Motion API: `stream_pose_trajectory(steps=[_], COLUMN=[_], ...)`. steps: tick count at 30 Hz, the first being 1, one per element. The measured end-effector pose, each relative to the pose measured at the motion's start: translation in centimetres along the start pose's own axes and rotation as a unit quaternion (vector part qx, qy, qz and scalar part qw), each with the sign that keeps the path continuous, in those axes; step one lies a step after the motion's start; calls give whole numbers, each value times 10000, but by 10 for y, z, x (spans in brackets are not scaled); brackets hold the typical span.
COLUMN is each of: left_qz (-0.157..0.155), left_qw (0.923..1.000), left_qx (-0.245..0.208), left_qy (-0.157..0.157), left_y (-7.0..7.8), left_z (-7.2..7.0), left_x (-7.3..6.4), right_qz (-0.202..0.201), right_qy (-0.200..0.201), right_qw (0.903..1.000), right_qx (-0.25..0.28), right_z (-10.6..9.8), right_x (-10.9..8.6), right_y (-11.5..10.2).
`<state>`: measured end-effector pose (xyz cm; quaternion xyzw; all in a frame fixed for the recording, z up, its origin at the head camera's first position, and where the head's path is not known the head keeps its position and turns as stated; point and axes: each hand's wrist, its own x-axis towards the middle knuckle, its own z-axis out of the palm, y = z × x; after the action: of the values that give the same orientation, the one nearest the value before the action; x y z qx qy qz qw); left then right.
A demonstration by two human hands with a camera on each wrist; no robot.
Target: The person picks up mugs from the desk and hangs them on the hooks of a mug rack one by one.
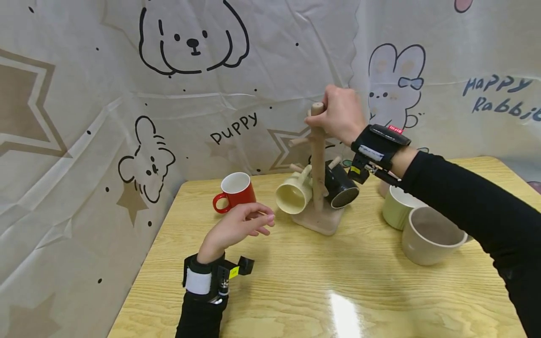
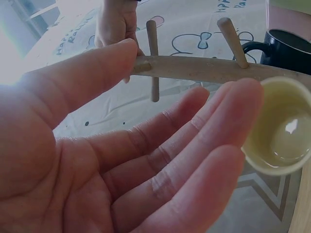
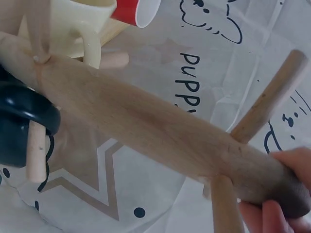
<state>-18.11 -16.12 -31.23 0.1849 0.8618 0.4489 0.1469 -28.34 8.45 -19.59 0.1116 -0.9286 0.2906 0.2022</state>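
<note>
Head view: right hand (image 1: 341, 112) has its grip closed round the top of the wooden mug stand (image 1: 319, 159); post about upright, base on the tabletop (image 1: 274, 291), so the stand's long axis runs straight down below that grip. Cream mug (image 1: 291, 195) hangs on the post's left, black mug (image 1: 340, 185) on its right. Left hand (image 1: 241, 227) is lower and nearer the cream mug, fingers loosely extended, grip holding nothing; red mug (image 1: 238, 188) stands just beyond it. Left fingertips overlap the cream mug in left wrist view, can't tell if they touch.
</note>
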Motion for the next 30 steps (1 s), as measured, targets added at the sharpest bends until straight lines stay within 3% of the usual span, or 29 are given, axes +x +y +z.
stream_pose_trajectory(steps=[9, 14, 18, 21, 24, 27, 30], left_qz=[71, 54, 57, 71, 56, 45, 61], left_qw=[10000, 10000, 10000, 10000, 10000, 9999, 9998], left_qx=[-14, -44, -35, -18, -38, -53, -66], left_qy=[3, 12, 30, 55, 64, 97, 163], left_y=[0, 0, 0, -1, -2, -2, -2], left_z=[1, 0, 0, 0, 0, -1, -3], left_x=[0, 0, 0, 0, 0, -1, -2], right_qz=[83, 100, 26, -122, -381, -577, -474], right_qy=[162, -48, -440, -428, -97, 143, 130], right_qw=[9998, 9999, 9986, 9967, 9932, 9884, 9859], right_qx=[-20, 60, 297, 680, 1100, 1394, 1602], right_z=[4, 0, -12, -27, -41, -52, -58], right_x=[0, 0, -6, -18, -38, -62, -87], right_y=[-2, 0, -4, -7, -5, 4, 21])
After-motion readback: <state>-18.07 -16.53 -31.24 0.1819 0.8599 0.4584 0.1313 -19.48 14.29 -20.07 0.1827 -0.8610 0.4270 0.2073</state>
